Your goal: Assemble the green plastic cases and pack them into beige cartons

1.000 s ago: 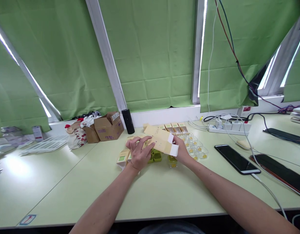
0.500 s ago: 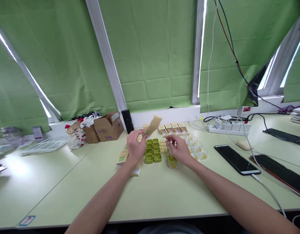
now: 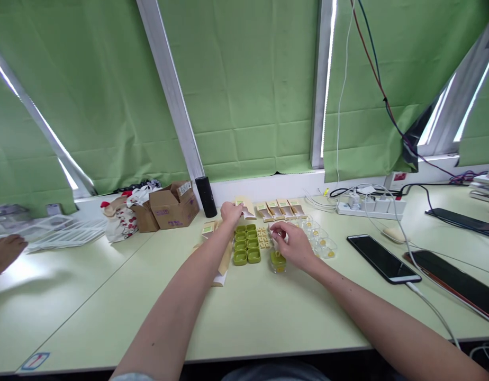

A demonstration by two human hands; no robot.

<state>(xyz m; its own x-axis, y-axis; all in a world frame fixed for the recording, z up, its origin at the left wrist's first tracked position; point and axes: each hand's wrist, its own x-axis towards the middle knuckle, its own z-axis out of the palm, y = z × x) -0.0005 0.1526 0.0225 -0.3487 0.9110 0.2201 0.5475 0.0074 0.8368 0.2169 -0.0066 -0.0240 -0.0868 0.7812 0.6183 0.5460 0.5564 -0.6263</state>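
My left hand point(image 3: 231, 212) reaches to the back of the table, its fingers closed on the edge of a tan cardboard sleeve point(image 3: 245, 206). My right hand point(image 3: 292, 243) hovers with thumb and fingers pinched together; what they hold, if anything, is too small to make out. Just below it stands a clear cup with a green insert point(image 3: 278, 261). Between my hands are two rows of olive-green square trays point(image 3: 246, 244) and several small yellow pieces point(image 3: 264, 238). Clear cups with yellow bits point(image 3: 322, 242) stand behind my right hand. More tan sleeves point(image 3: 224, 264) lie partly under my left forearm.
Several tan sleeves point(image 3: 281, 209) lie in a row at the back. A phone point(image 3: 381, 258), cables and a power strip point(image 3: 369, 208) are on the right. A black cylinder point(image 3: 206, 197), a cardboard box point(image 3: 174, 206) and a bag point(image 3: 120, 218) stand left. Another person's hand point(image 3: 7, 255) is far left.
My left hand has moved away from me with the tan sleeve and lowered it beside the row at the back. My right hand stays nearly still. The other person's hand has come further into view.
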